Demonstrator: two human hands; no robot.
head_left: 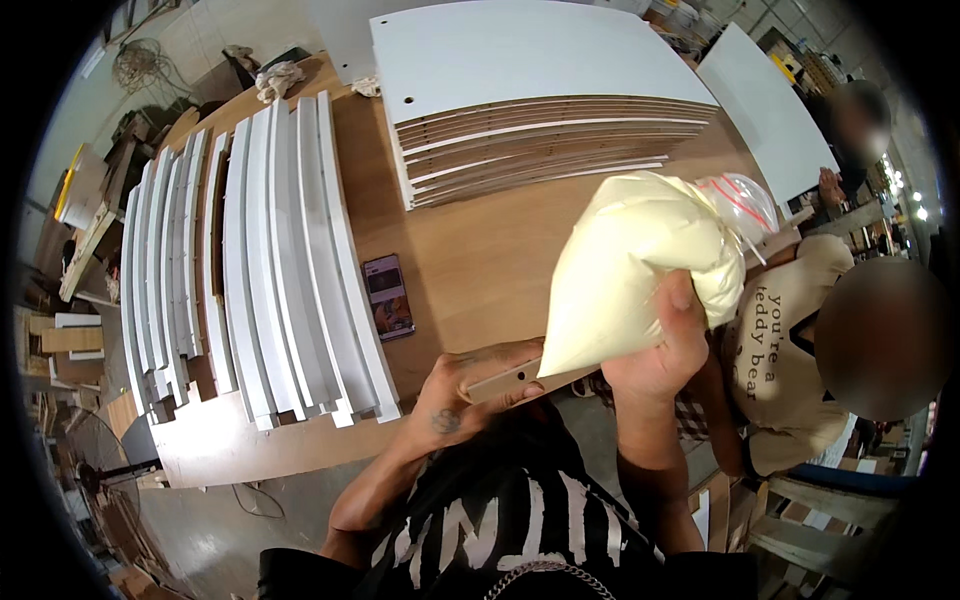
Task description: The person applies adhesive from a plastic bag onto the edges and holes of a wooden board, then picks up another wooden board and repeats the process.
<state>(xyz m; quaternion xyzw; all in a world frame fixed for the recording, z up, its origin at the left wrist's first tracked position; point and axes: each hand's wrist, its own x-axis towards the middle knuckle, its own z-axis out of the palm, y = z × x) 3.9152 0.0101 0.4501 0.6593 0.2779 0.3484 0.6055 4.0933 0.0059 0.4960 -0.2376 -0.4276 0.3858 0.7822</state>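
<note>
A wooden bench [470, 250] in a workshop carries a stack of white panels [540, 100] and a row of white slats [270, 260]. The right hand [655, 350] squeezes a bag of pale glue [630, 270], its grip closed on it. The left hand [470, 395] pinches a wood strip [510, 378] under the bag's tip. No glue shows on the strip; gluing seems only beginning.

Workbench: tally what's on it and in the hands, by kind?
Stack of flat white panels: 1
Row of white strips on edge: 1
Phone: 1
Rag: 1
Bag of cream paste, right hand: 1
Wooden strip, left hand: 1
Total: 6
</note>
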